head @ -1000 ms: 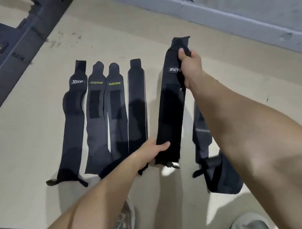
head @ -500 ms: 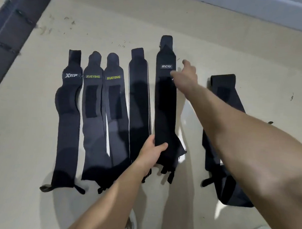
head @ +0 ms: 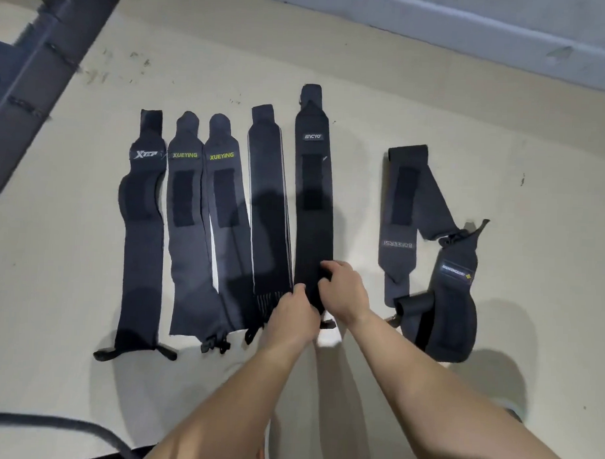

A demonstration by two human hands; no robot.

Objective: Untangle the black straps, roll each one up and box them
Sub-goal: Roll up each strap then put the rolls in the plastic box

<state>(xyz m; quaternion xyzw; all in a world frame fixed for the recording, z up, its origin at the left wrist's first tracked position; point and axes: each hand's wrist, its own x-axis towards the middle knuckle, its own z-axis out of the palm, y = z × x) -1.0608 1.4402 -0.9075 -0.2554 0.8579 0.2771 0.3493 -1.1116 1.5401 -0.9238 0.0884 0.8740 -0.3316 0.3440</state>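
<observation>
Head view: left hand (head: 293,311) and right hand (head: 345,294) meet at the 6 o'clock end of the IIACYO strap (head: 314,195), fingers (head: 329,267) curled and pinching that end. The strap lies flat on the floor (head: 435,113). Four other straps (head: 198,232) lie just beside it at 9 o'clock, and two tangled straps (head: 430,254) lie apart at 3 o'clock.

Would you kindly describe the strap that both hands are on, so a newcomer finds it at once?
On the beige floor, five black straps lie in a row left of a tangled pair. The strap is the row's rightmost, its near end held by the left hand and right hand. It reaches farthest toward the wall and bears a pale label.
</observation>
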